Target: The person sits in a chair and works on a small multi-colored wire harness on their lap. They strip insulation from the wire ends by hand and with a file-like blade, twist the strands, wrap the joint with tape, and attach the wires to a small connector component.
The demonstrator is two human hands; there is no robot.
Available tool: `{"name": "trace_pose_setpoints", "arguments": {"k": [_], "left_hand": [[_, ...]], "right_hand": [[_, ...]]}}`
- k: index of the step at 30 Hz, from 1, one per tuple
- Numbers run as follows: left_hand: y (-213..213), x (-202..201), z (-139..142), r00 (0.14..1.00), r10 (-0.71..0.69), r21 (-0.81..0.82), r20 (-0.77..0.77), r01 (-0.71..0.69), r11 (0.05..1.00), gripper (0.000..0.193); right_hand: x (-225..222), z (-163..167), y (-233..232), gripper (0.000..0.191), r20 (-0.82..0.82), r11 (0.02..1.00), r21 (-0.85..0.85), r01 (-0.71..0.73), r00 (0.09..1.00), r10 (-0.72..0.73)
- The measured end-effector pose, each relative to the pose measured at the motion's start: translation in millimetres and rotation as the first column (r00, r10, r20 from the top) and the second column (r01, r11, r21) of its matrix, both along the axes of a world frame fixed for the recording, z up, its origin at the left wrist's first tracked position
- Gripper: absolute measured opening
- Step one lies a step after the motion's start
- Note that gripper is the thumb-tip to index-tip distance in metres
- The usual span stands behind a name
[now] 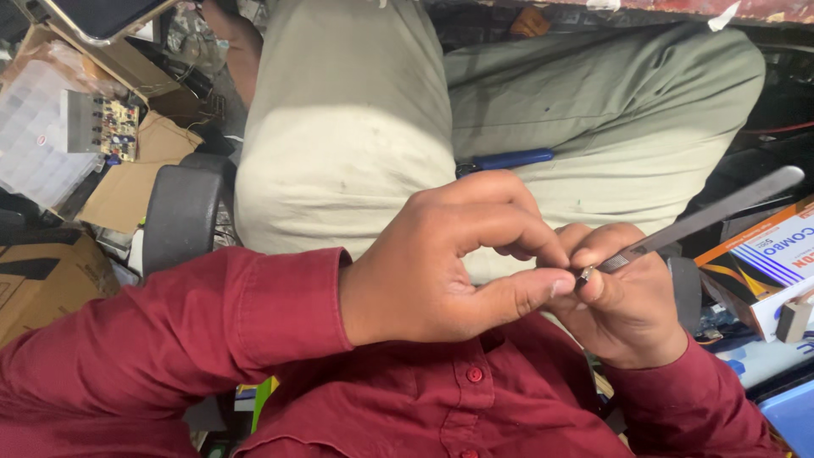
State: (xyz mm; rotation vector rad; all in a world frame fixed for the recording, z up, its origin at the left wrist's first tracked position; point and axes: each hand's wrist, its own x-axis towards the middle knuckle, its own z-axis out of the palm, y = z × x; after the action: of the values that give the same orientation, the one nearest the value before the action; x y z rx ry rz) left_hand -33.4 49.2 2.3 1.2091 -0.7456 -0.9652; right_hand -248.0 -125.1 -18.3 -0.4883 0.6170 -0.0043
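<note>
Where hands (543, 271) pinch: tweezers (695, 219), uncrowded.

The left hand (441, 263) meets the right hand (623, 297) above the lap; the long flat grey metal tweezers (704, 216) slant up rightward from both grips, with the blue-handled tool (509, 159) behind.

A cramped electronics repair workshop: a bare circuit board (113, 129) and clear parts organiser (34, 127) lie far left of the fingers (517, 293), among cardboard boxes (47, 276).
</note>
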Motion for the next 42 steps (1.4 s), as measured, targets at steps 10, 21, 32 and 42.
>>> {"name": "trace_pose_setpoints", "arguments": {"k": [10, 21, 32, 42], "left_hand": [[-3.5, -2.9, -12.1, 0.945, -0.025, 0.151, -0.327, 0.079, 0.985, 0.018], [0.7, -2.9, -5.9, 0.992, 0.104, 0.043, 0.073, -0.107, 0.993, 0.011], [0.6, -5.1, -8.1, 0.982, 0.099, 0.015, 0.158, -0.103, 0.995, 0.017], [-4.0, 2.9, -5.5, 0.936, 0.097, -0.081, 0.338, -0.074, 0.994, 0.025]], "right_hand": [[6.1, -5.0, 4.2, 0.020, 0.048, 0.998, -0.041, -0.044, 0.998, 0.046], [2.6, -20.5, -6.9, 0.020, -0.030, 0.973, 0.229, -0.035, 0.999, 0.043], [11.1, -17.2, -0.4, 0.025, -0.122, 0.992, 0.116, 0.055, 0.992, -0.041], [2.8, 0.0, 7.0, 0.035, 0.019, 0.708, -0.706, -0.017, 0.999, 0.042]]}}
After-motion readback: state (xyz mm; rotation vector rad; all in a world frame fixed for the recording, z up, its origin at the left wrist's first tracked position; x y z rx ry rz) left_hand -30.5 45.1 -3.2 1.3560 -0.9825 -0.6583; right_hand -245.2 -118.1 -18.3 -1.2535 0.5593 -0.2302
